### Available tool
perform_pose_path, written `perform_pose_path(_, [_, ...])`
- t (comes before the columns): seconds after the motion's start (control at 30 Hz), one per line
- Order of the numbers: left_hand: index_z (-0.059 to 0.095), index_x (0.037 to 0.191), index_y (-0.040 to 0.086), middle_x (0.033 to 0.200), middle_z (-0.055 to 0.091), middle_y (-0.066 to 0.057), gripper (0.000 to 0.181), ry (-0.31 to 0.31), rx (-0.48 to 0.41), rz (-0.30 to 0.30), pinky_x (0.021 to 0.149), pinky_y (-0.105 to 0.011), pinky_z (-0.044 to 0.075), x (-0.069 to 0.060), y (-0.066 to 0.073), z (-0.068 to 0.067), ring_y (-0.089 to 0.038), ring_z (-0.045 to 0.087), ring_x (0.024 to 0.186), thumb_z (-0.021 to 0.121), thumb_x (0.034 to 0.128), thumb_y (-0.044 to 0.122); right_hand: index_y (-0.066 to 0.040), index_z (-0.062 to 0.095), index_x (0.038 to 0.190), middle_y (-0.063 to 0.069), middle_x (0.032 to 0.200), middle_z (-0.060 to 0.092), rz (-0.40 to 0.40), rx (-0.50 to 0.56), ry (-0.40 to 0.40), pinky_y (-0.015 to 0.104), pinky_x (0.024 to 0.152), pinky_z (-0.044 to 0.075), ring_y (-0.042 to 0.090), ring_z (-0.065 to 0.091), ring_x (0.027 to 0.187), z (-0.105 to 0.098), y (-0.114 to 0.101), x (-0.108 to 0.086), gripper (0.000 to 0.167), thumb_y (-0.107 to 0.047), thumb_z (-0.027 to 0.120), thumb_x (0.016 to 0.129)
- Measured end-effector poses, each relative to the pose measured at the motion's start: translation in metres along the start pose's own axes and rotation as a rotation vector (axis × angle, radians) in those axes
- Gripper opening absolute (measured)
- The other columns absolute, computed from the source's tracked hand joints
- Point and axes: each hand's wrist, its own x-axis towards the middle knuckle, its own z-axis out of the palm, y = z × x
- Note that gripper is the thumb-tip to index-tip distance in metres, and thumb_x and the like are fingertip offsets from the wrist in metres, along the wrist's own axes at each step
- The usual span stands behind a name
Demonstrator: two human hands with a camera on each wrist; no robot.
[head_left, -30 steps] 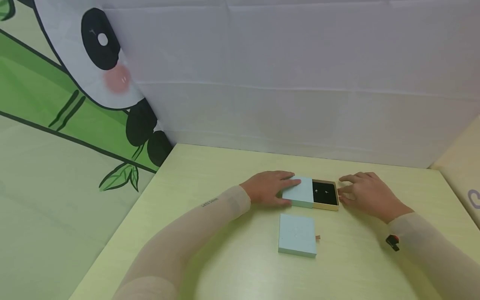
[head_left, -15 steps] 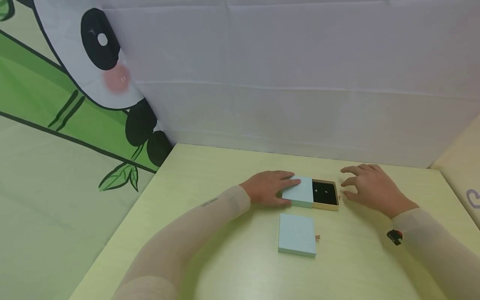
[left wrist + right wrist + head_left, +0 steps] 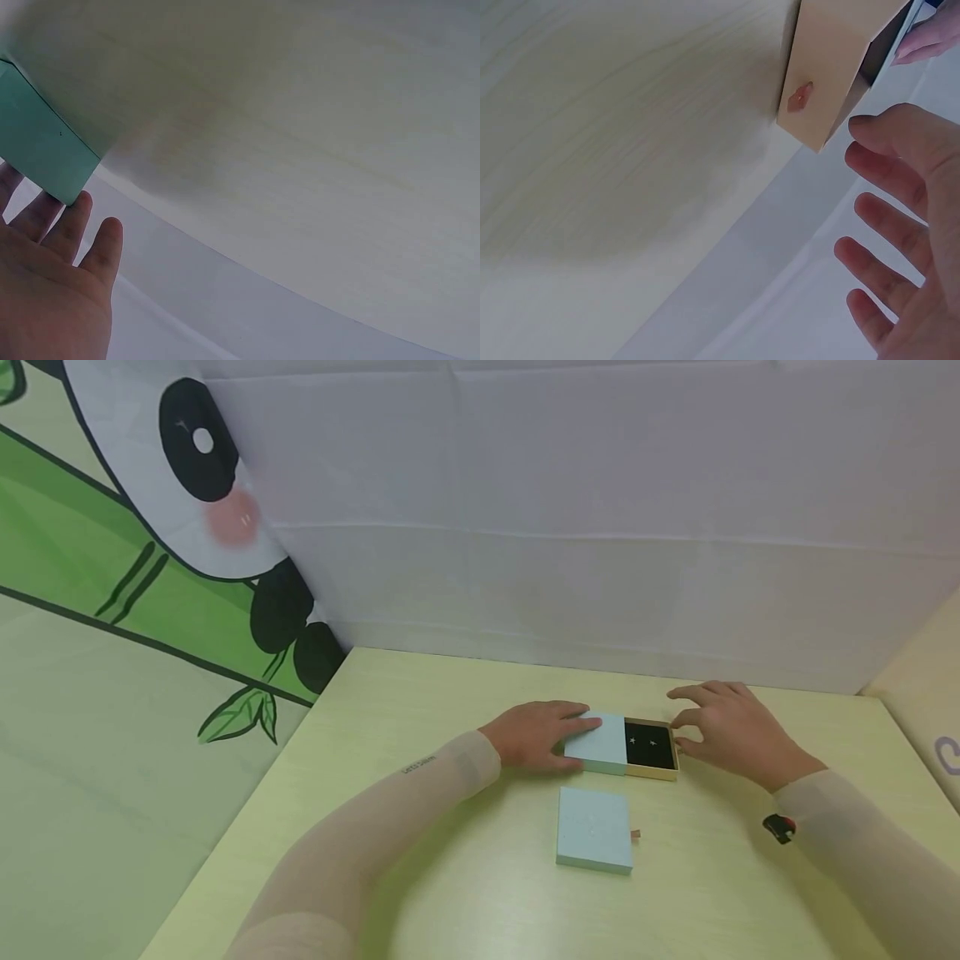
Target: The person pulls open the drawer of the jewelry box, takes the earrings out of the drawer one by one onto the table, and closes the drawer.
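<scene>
on a pale yellow table [image 3: 450,710], right of centre in the frame, the left hand [image 3: 536,737] grips a slide-out gift box [image 3: 611,735] by its light-blue outer case [image 3: 603,753], thumb at the near edge, one finger on top and others at the far edge. the right hand [image 3: 738,731] is unclenched, its fingers loosely bent and parted just beside the box's right end; from where i stand, i cannot tell whether a fingertip touches it. the cream inner tray [image 3: 652,773] juts partway out of the case to the right, and on its black insert [image 3: 639,758] sit two tiny star-shaped pieces [image 3: 652,743]. (a reddish ribbon tab [image 3: 801,97] pokes from the tray's end, clearest in the right wrist view.) a second light-blue box [image 3: 594,828], closed, lies flat just below the first in the frame, its small pull tab [image 3: 636,834] pointing right. dark lettering [image 3: 418,765] marks the left shirt sleeve [image 3: 405,810]; a black-and-red item [image 3: 780,828] shows at the right cuff [image 3: 813,802]. behind, a pale creased sheet [image 3: 585,460] spans the top, while a panda drawing [image 3: 127,410] and green bamboo [image 3: 60,510] fill the upper left.
</scene>
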Motion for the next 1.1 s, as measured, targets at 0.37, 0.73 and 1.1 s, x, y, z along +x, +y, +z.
perform_pose_path(0.37, [0.035, 0.188, 0.038, 0.196, 0.038, 0.002, 0.081, -0.007, -0.004, -0.001, 0.148, -0.041, 0.04, -0.001, 0.0, 0.0, -0.021, 0.039, 0.182, 0.06, 0.117, 0.067, -0.019, 0.094, 0.105, 0.017, 0.151, 0.08, -0.031, 0.021, 0.002, 0.072, 0.117, 0.058, 0.047, 0.068, 0.144, 0.008, -0.01, 0.009, 0.01, -0.023, 0.097, 0.096])
perform_pose_path(0.73, [0.034, 0.188, 0.039, 0.196, 0.037, 0.002, 0.081, -0.01, 0.002, -0.003, 0.147, -0.041, 0.04, -0.001, 0.002, 0.0, -0.02, 0.039, 0.182, 0.059, 0.1167, 0.069, -0.023, 0.094, 0.097, 0.016, 0.15, 0.081, -0.055, -0.001, -0.022, 0.072, 0.119, 0.059, 0.046, 0.07, 0.143, 0.013, -0.02, 0.015, 0.009, -0.027, 0.1, 0.093])
perform_pose_path(1.1, [0.034, 0.188, 0.04, 0.196, 0.037, 0.003, 0.08, -0.005, 0.006, -0.009, 0.148, -0.04, 0.039, -0.001, 0.001, -0.001, -0.02, 0.039, 0.182, 0.059, 0.117, 0.068, -0.022, 0.095, 0.096, 0.015, 0.149, 0.081, -0.057, 0.006, -0.031, 0.07, 0.119, 0.059, 0.045, 0.071, 0.142, 0.015, -0.021, 0.019, 0.007, -0.023, 0.101, 0.093])
